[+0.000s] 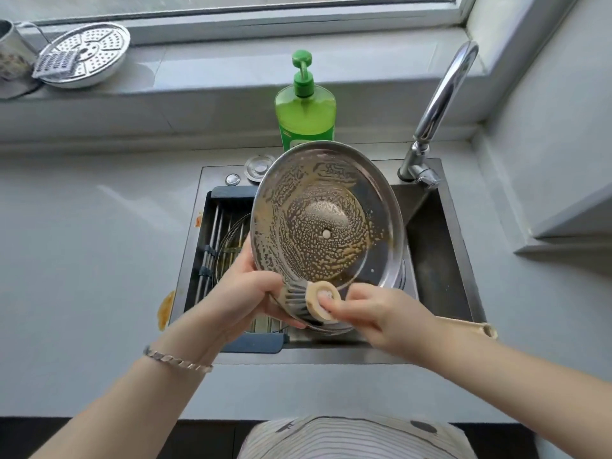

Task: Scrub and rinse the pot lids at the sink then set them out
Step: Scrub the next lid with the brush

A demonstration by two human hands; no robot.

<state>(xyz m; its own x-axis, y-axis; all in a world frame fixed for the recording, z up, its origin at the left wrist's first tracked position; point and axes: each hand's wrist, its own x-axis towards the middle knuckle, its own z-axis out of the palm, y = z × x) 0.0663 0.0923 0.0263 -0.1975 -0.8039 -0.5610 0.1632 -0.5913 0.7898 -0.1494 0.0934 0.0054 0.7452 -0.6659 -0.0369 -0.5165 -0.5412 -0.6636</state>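
Observation:
A large steel pot lid (326,213) is held tilted over the sink (440,260), its underside facing me and covered in brownish soapy foam. My left hand (251,293) grips the lid's lower left rim. My right hand (374,309) holds a beige dish brush (319,301) whose bristles press against the lid's lower edge. The brush's long beige handle (470,326) sticks out to the right past my wrist. A glass lid (231,243) lies on the rack in the left part of the sink, partly hidden by the steel lid.
A green pump bottle of dish soap (305,104) stands behind the sink. The chrome tap (437,107) arches at the back right. On the window sill at far left sit a perforated steel steamer plate (87,56), a small grater (56,64) and a metal cup (10,58). Orange stains (165,308) mark the counter by the sink.

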